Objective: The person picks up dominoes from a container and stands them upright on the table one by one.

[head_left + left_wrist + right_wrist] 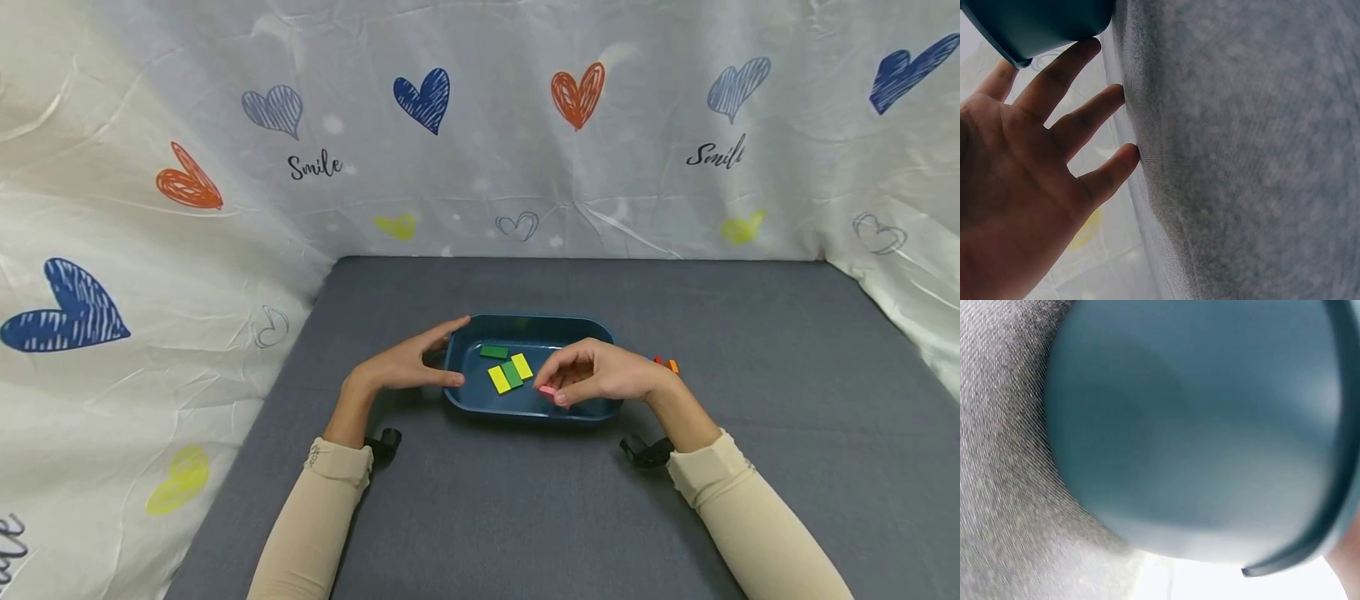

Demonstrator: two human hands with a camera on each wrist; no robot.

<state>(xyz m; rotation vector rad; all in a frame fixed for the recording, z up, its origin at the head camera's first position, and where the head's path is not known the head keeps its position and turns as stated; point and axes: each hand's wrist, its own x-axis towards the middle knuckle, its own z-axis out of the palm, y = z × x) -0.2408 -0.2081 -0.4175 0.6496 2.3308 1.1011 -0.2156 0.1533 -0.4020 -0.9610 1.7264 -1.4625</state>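
Observation:
A dark teal tray (540,327) with rounded corners sits on the grey cloth. My left hand (408,364) is at its left end, fingers spread and thumb at the near side; the left wrist view shows a fingertip against the tray's outer wall (1054,25). Over the right part of the tray, my right hand (606,372) pinches a small pink block (547,391) between thumb and fingers. Inside lie a green block (494,352) and, side by side, a yellow block (498,380), another green block (512,373) and another yellow block (522,367). In the right wrist view, the tray's wall (1197,437) hides the fingers.
Just beyond the right hand, a red block (657,360) and an orange block (672,366) lie on the table, partly hidden. Grey cloth (510,517) covers the table. A white curtain (480,167) with printed hearts hangs behind and along the left side.

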